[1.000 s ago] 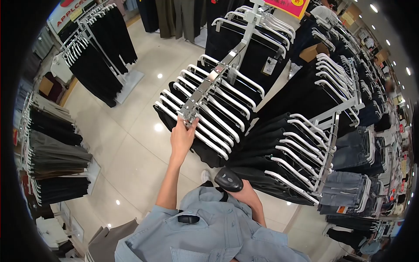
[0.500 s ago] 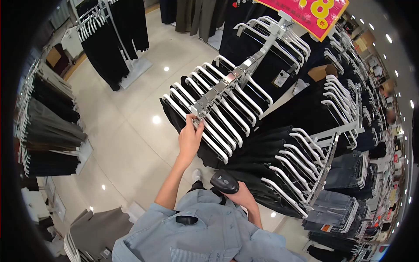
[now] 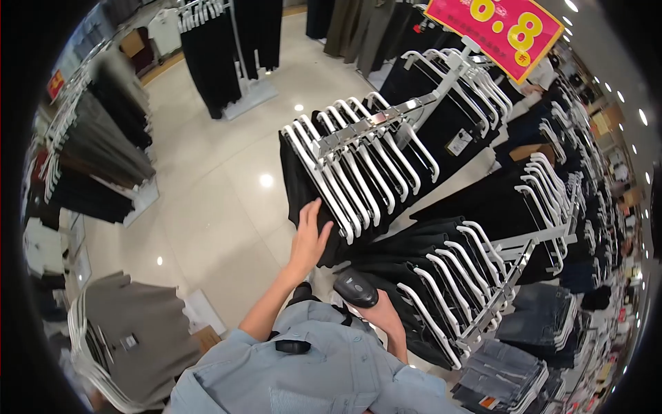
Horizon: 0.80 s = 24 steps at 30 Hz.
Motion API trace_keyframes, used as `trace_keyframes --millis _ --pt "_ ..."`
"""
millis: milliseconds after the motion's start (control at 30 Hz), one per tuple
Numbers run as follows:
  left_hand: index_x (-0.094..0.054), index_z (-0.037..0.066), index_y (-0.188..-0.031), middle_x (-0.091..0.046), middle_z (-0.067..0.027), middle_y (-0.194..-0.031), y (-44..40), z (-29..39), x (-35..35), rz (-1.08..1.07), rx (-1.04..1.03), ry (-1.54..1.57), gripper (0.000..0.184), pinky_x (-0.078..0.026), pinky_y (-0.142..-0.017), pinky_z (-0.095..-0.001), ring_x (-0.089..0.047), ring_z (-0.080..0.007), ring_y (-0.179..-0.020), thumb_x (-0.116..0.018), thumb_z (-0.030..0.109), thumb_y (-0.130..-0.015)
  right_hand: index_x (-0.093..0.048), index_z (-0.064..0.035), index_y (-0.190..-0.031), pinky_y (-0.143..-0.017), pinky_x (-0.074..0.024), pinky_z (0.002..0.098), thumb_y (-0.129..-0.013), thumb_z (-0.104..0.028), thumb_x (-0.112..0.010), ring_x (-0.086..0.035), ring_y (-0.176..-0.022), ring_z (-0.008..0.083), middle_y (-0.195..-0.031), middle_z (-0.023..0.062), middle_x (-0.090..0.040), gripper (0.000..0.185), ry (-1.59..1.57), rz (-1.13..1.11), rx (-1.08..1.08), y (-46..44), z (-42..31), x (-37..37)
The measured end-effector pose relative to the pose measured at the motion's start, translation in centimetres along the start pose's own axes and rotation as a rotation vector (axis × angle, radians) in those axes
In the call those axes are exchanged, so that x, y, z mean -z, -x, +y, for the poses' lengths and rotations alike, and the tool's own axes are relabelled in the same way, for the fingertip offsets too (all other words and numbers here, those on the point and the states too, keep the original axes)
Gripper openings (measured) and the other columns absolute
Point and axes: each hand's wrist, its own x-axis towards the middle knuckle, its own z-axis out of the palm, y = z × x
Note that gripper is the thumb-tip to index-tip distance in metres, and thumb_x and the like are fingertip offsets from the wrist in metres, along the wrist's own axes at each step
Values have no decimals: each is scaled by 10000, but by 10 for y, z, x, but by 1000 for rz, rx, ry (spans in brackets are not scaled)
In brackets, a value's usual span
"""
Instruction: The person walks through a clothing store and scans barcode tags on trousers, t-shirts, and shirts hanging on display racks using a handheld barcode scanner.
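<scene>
My left hand (image 3: pixel 308 238) is open, its fingers stretched out beside black trousers (image 3: pixel 298 179) hanging at the front of a metal rack arm (image 3: pixel 352 131). I cannot tell whether the fingertips touch the cloth. White hangers (image 3: pixel 332 200) line that arm, several of them pushed close together at its near end. Low in front of my body, my right hand (image 3: pixel 383 316) grips a black handheld barcode scanner (image 3: pixel 356 287), its rounded head pointing up and left. Just right of the scanner, more dark trousers (image 3: pixel 407 252) hang on white hangers from a second rack arm (image 3: pixel 498 293).
A pink and yellow sign (image 3: pixel 500 31) tops the rack. Grey garments (image 3: pixel 134 338) hang at lower left, and another trouser rack (image 3: pixel 214 65) stands across the tiled floor (image 3: pixel 214 179). Folded-looking jeans (image 3: pixel 500 372) hang at lower right.
My left hand has left the end of the metal arm and moved down beside the front trousers, its fingers spreading. Hangers sit closer together at the near end. The view has turned slightly.
</scene>
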Motion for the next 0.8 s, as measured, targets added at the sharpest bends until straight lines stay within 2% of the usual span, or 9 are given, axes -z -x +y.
trace_keyframes --millis 67,133,200,267,333,367,467,600,800 --pt "-388 20 -1376 -395 -231 -1385 33 2 -6 -70 14 -179 563 -499 -897 -482 -520 -455 -1148 -640 186 -900 -663 31 -1007 -757 -511 332 -747 -137 -765 -667 -806 181 -877 153 -708 325 -34 -15 32 9 7 7" --pt "-386 32 -1374 -403 -235 -1381 73 8 -11 -213 248 -211 558 -496 -900 -484 -559 -462 -1086 -622 244 -914 -667 37 -985 -747 -512 329 -750 -142 -773 -669 -795 169 -859 152 -710 314 -72 -42 64 16 21 11" --pt "-396 51 -1378 -463 -239 -1338 105 11 -9 -585 356 -363 574 -500 -897 -490 -596 -459 -1030 -609 306 -911 -679 39 -951 -735 -515 326 -755 -150 -786 -674 -790 159 -836 143 -714 293 -53 -73 96 19 43 13" --pt "-444 50 -1354 -532 -263 -1295 136 0 -12 -1022 289 -431 588 -517 -860 -499 -602 -429 -1070 -616 363 -887 -682 54 -912 -717 -511 319 -770 -152 -788 -663 -770 143 -803 114 -716 272 -75 -97 109 23 54 13" --pt "-522 61 -1309 -640 -235 -1148 155 18 -15 -1232 486 -452 531 -513 -874 -481 -621 -394 -1062 -608 374 -888 -681 61 -897 -704 -501 298 -777 -147 -790 -642 -766 114 -787 92 -706 264 -93 -180 42 28 56 12" --pt "-588 52 -1225 -680 -211 -1056 167 33 -9 -1127 510 -399 466 -508 -885 -468 -629 -386 -1048 -602 379 -892 -687 50 -890 -684 -490 278 -778 -136 -792 -615 -741 92 -768 65 -691 241 -97 -242 3 29 58 12" --pt "-547 58 -1247 -657 -228 -1081 223 20 -20 -863 442 -314 456 -504 -873 -483 -628 -404 -1023 -568 374 -919 -678 -1 -805 -511 -425 257 -794 -185 -796 -531 -529 70 -617 -6 -601 219 -170 -280 102 33 77 -1" --pt "-537 35 -1215 -644 -239 -1065 248 43 0 -839 604 -320 447 -502 -865 -492 -633 -409 -998 -549 381 -934 -669 -21 -789 -497 -401 236 -807 -154 -785 -514 -524 55 -620 -19 -592 177 -83 -377 24 38 88 -9" --pt "-530 61 -1283 -658 -237 -1044 274 48 15 -725 640 -374 474 -487 -890 -498 -612 -401 -1045 -558 386 -939 -638 -30 -755 -486 -385 242 -829 -149 -765 -492 -514 52 -597 -30 -555 189 -34 -437 106 48 84 -19"
